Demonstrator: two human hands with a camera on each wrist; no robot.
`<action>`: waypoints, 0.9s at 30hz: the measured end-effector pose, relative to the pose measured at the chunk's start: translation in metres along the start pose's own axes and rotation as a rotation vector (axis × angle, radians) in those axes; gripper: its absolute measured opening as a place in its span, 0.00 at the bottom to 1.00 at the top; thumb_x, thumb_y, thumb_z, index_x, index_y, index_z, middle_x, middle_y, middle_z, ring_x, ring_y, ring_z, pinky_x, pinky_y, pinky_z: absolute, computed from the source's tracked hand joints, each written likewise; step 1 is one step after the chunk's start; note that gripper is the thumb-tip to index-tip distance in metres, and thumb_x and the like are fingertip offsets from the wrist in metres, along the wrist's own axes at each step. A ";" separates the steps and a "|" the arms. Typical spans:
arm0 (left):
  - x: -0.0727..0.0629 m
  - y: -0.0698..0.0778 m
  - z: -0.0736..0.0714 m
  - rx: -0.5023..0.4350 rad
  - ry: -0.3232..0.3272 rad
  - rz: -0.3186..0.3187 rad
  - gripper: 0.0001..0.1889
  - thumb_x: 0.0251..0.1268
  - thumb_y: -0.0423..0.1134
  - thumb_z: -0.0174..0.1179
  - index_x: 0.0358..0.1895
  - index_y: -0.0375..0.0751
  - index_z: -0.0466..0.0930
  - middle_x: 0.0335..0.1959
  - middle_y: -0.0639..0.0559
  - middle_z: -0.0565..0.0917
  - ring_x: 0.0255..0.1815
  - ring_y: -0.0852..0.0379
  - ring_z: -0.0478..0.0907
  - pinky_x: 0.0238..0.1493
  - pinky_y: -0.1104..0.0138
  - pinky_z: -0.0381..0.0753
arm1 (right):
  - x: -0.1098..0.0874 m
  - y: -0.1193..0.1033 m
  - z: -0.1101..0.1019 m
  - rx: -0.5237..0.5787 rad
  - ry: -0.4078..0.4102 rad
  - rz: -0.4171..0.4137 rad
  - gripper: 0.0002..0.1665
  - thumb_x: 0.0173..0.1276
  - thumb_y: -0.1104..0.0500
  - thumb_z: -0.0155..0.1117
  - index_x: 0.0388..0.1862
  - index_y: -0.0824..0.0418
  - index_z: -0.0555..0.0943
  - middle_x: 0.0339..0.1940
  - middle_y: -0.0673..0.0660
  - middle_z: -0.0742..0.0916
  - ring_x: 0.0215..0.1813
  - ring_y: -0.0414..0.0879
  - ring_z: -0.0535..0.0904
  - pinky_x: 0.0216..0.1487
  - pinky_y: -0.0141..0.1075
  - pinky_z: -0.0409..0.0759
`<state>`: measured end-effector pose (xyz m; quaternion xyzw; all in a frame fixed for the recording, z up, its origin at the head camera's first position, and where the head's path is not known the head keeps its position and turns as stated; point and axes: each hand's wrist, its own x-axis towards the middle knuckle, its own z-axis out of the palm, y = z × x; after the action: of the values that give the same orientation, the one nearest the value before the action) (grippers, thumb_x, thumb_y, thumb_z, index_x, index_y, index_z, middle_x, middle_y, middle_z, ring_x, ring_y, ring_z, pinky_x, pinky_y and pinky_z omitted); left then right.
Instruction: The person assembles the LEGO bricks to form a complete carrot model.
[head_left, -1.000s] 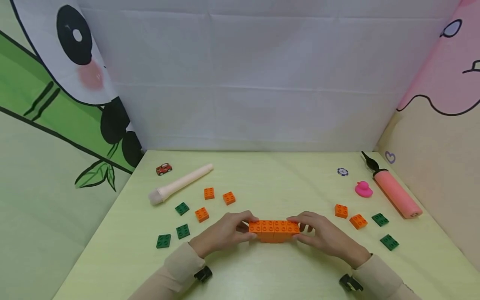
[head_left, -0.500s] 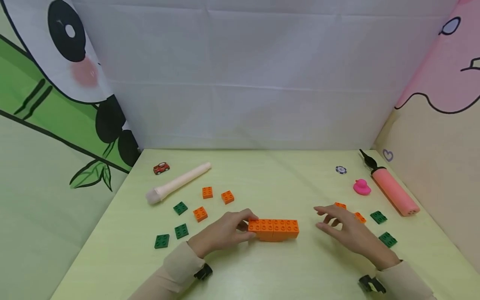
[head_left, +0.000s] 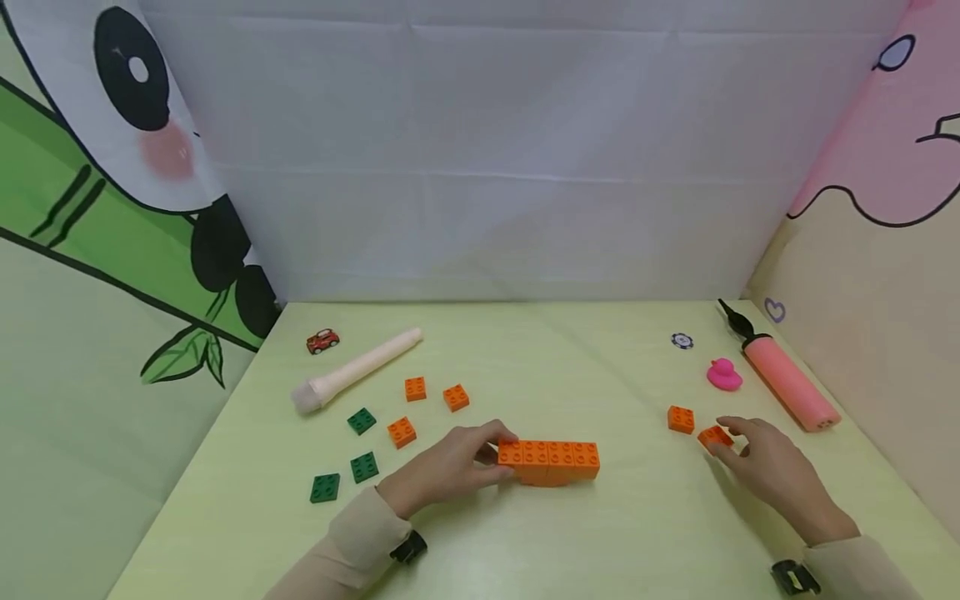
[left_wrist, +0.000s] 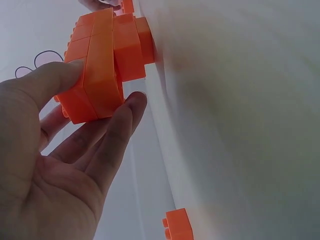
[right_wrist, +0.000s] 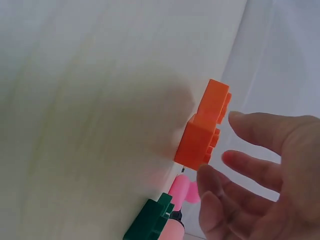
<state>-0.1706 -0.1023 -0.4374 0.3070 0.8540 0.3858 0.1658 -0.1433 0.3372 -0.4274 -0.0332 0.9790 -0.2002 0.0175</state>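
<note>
In the middle of the table stands an assembly of orange toy bricks (head_left: 549, 463), a studded row on top of a narrower base. My left hand (head_left: 450, 467) pinches its left end; the left wrist view shows the thumb (left_wrist: 70, 75) against one side of the row. On the right, my right hand (head_left: 780, 475) reaches to a loose orange brick (head_left: 712, 437), thumb and fingers spread around it. The right wrist view shows a gap between the fingertips and that brick (right_wrist: 194, 142). Another orange brick (head_left: 681, 419) sits just beyond it.
Loose orange bricks (head_left: 401, 432) and green bricks (head_left: 325, 487) lie at left, near a whitish stick (head_left: 360, 371) and a toy car (head_left: 323, 341). At right are a pink duck (head_left: 724, 375), a chip (head_left: 682, 341) and a pink pump (head_left: 791, 382). A green brick (right_wrist: 147, 220) shows beside my right hand.
My right hand has let go of the assembly's right end and moved right to the loose orange bricks, now covering the green ones there. My left hand keeps its hold.
</note>
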 end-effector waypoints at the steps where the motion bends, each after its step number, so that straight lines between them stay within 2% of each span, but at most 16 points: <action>1: 0.000 0.000 0.000 -0.001 -0.003 0.001 0.18 0.69 0.48 0.64 0.59 0.55 0.76 0.56 0.58 0.82 0.51 0.63 0.81 0.53 0.68 0.80 | 0.000 0.001 0.000 -0.012 -0.010 0.003 0.31 0.69 0.50 0.67 0.61 0.72 0.76 0.47 0.66 0.84 0.35 0.48 0.77 0.27 0.37 0.73; 4: 0.000 -0.001 0.001 -0.007 -0.007 0.007 0.17 0.70 0.49 0.63 0.59 0.55 0.76 0.57 0.58 0.82 0.51 0.64 0.81 0.53 0.68 0.80 | 0.000 0.003 0.001 -0.039 -0.032 0.011 0.31 0.68 0.49 0.67 0.60 0.72 0.78 0.43 0.64 0.85 0.35 0.49 0.74 0.26 0.37 0.70; 9: 0.000 0.000 0.000 0.005 -0.002 0.025 0.17 0.70 0.48 0.63 0.59 0.55 0.76 0.57 0.58 0.82 0.51 0.64 0.81 0.53 0.69 0.80 | 0.000 0.002 0.002 -0.056 -0.028 0.025 0.30 0.68 0.50 0.68 0.59 0.71 0.78 0.44 0.66 0.85 0.31 0.48 0.71 0.24 0.38 0.67; 16: -0.001 0.000 0.000 0.008 0.006 0.009 0.18 0.69 0.50 0.63 0.59 0.56 0.76 0.56 0.58 0.82 0.51 0.64 0.81 0.53 0.68 0.80 | 0.003 0.001 0.004 -0.070 -0.050 0.065 0.28 0.69 0.52 0.66 0.60 0.68 0.77 0.27 0.55 0.81 0.26 0.48 0.69 0.22 0.38 0.63; 22: -0.001 -0.002 0.000 0.009 0.010 0.017 0.18 0.70 0.50 0.63 0.59 0.57 0.76 0.56 0.59 0.82 0.51 0.64 0.81 0.52 0.68 0.81 | 0.003 0.002 0.003 -0.025 -0.002 0.030 0.25 0.68 0.54 0.66 0.58 0.69 0.79 0.36 0.60 0.85 0.32 0.49 0.75 0.26 0.37 0.71; 25: -0.001 -0.002 0.001 0.011 0.012 0.020 0.18 0.69 0.50 0.63 0.59 0.57 0.76 0.56 0.59 0.82 0.51 0.64 0.81 0.52 0.68 0.81 | 0.002 0.000 0.002 0.011 0.059 -0.031 0.24 0.68 0.56 0.66 0.58 0.69 0.80 0.45 0.65 0.86 0.39 0.53 0.81 0.34 0.41 0.80; 27: -0.001 -0.002 0.001 0.012 0.014 0.019 0.18 0.69 0.50 0.63 0.59 0.57 0.76 0.56 0.59 0.82 0.51 0.64 0.81 0.52 0.68 0.81 | -0.001 -0.004 0.002 0.033 0.118 -0.088 0.23 0.68 0.57 0.67 0.59 0.67 0.80 0.48 0.65 0.86 0.42 0.54 0.82 0.38 0.44 0.82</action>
<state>-0.1699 -0.1038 -0.4395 0.3134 0.8546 0.3843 0.1542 -0.1425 0.3324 -0.4272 -0.0643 0.9725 -0.2187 -0.0485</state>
